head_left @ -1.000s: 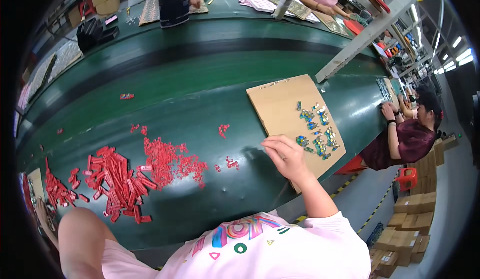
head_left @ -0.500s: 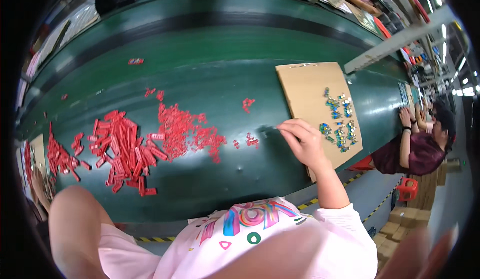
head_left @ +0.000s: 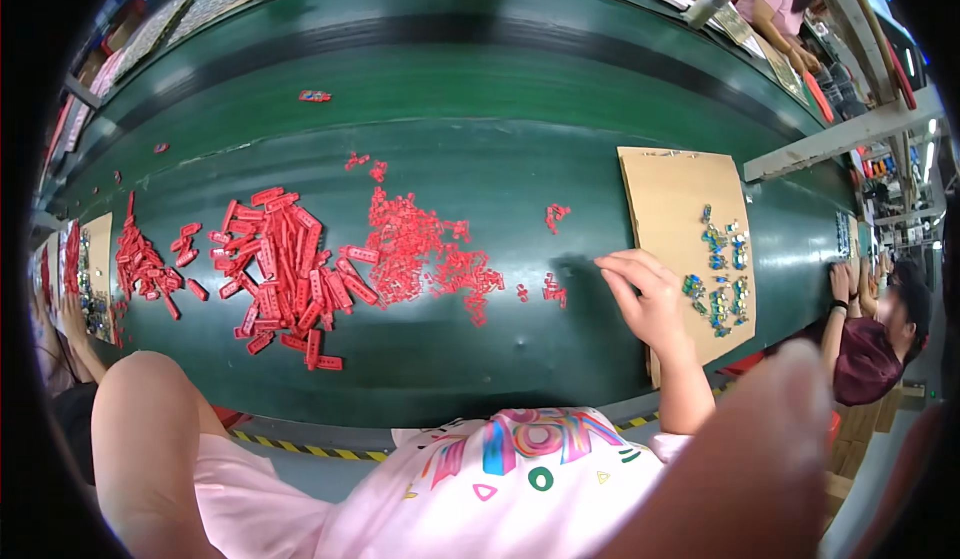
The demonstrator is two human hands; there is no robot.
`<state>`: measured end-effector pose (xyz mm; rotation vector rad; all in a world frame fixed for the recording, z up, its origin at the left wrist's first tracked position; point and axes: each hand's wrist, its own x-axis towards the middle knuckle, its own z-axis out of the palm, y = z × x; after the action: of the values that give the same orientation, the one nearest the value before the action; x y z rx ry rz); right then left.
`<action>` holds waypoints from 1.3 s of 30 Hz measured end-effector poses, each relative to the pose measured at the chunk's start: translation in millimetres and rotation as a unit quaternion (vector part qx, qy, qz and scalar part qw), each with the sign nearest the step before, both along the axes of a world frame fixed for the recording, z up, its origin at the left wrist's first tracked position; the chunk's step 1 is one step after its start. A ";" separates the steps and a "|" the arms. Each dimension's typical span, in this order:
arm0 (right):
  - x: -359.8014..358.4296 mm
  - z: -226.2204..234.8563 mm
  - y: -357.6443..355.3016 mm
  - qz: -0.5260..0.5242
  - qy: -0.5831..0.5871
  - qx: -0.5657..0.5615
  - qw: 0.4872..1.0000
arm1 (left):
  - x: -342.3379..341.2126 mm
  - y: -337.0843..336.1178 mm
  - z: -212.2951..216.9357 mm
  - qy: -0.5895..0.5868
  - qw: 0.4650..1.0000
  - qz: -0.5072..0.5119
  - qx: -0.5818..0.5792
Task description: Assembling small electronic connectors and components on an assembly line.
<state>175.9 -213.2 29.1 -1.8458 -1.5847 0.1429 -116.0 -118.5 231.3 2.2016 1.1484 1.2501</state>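
My right hand (head_left: 650, 294) hovers over the green table at the near left edge of a cardboard sheet (head_left: 665, 194). Its thumb and forefinger are pinched together; whatever they hold, if anything, is too small to make out. On the cardboard are clusters of small metallic, blue and green parts (head_left: 718, 249). Left of this hand lie a few tiny red pieces (head_left: 554, 289) and a wide scatter of small red pieces (head_left: 405, 244). My left arm (head_left: 145, 439) is bent at the lower left. A large blurred finger (head_left: 765, 439) fills the lower right close up, perhaps my left hand's; its grip is hidden.
A heap of flat red bars (head_left: 285, 259) lies left of the scatter, with a smaller red heap (head_left: 145, 264) beyond it. One colourful red piece (head_left: 314, 96) sits on the far green strip. A metal beam (head_left: 830, 144) crosses at right, where a co-worker (head_left: 875, 349) sits.
The whole view has shifted, so the table and its contents appear farther right. The blurred finger has risen at the lower right. My right hand stays pinched beside the cardboard.
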 end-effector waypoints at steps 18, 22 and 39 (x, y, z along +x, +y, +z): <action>-8.9 3.6 28.7 0.049 -0.007 -0.023 0.998 | -0.1 14.7 -28.6 0.055 0.995 0.075 0.038; -4.0 2.9 26.4 0.054 0.001 -0.038 0.998 | -10.8 20.5 -39.0 0.079 0.994 0.067 0.037; -17.1 4.4 44.9 0.081 -0.006 -0.054 0.995 | -51.2 33.0 -26.2 0.181 0.980 -0.044 0.072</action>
<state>158.8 -168.3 33.5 -1.8012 -1.7655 0.2954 -167.2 -85.5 205.1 2.6359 1.1010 0.9462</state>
